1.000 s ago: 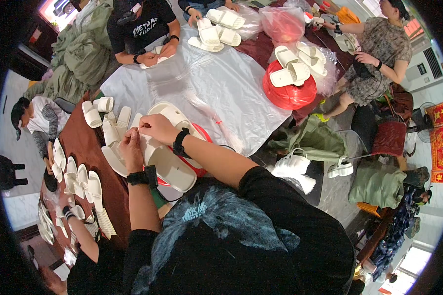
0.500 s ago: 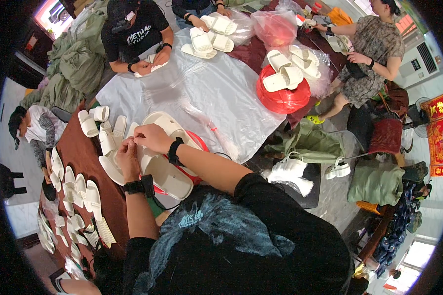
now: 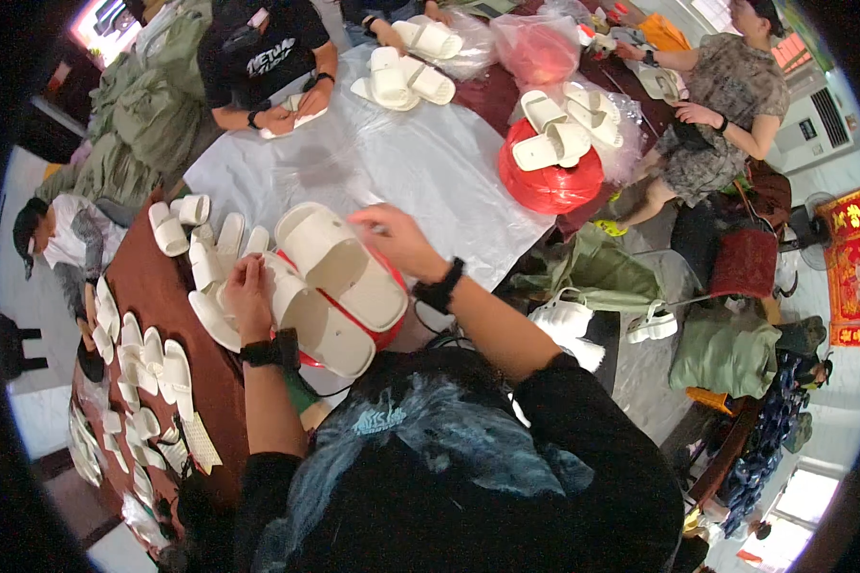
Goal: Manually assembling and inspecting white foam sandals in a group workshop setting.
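Observation:
Just in front of me, a pair of off-white slide slippers, one left (image 3: pixel 333 342) and one right (image 3: pixel 371 291), lies side by side on a red support (image 3: pixel 388 336). My left hand (image 3: pixel 249 294) is at the left slipper's edge, fingertips pinched together; anything between them is too small to make out. Beyond the right slipper's far end, my right hand (image 3: pixel 399 243) hovers apart from the left, its fingers smeared by motion. More off-white slippers (image 3: pixel 212 279) lie heaped to the left of my left hand.
Grey plastic sheeting (image 3: pixel 430 181) covers the table ahead. Slippers sit on a red bundle (image 3: pixel 549 186) at the right and in rows on the brown tabletop (image 3: pixel 222 401) at the left. Co-workers (image 3: pixel 268 57) stand around the table. A dark cable (image 3: pixel 435 325) runs near my right forearm.
My right hand has parted from my left hand and moved right, past the right slipper's far end. My left hand stays pinched beside the left slipper, slightly lower in the view.

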A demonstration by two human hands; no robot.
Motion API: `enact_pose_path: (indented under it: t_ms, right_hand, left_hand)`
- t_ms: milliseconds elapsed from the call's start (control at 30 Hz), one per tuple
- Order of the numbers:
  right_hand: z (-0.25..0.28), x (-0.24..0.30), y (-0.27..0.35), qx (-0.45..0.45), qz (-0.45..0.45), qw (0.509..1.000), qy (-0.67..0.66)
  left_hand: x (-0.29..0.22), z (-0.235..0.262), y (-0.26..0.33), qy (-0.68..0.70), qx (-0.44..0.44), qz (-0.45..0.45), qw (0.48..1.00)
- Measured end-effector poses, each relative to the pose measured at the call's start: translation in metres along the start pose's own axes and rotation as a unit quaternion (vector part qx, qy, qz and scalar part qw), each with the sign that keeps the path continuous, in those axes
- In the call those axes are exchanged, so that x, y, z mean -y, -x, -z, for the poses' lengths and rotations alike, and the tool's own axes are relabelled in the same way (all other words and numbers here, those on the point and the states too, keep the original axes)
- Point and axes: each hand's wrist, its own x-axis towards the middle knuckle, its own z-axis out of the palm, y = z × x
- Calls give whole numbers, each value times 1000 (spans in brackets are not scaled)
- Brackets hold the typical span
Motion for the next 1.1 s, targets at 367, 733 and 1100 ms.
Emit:
enact_pose_path:
  t_ms: [367, 733, 1100]
  right_hand:
    - [30, -13, 101, 72, -274, 959, -27]
    - [-7, -17, 103, 63, -351, 929, -102]
    - [-17, -3, 111, -27, -410, 860, -303]
  left_hand:
    - [4, -17, 3, 17, -41, -32, 999]
    - [-1, -16, 5, 123, -60, -19, 990]
    - [4, -20, 2, 156, -78, -42, 984]
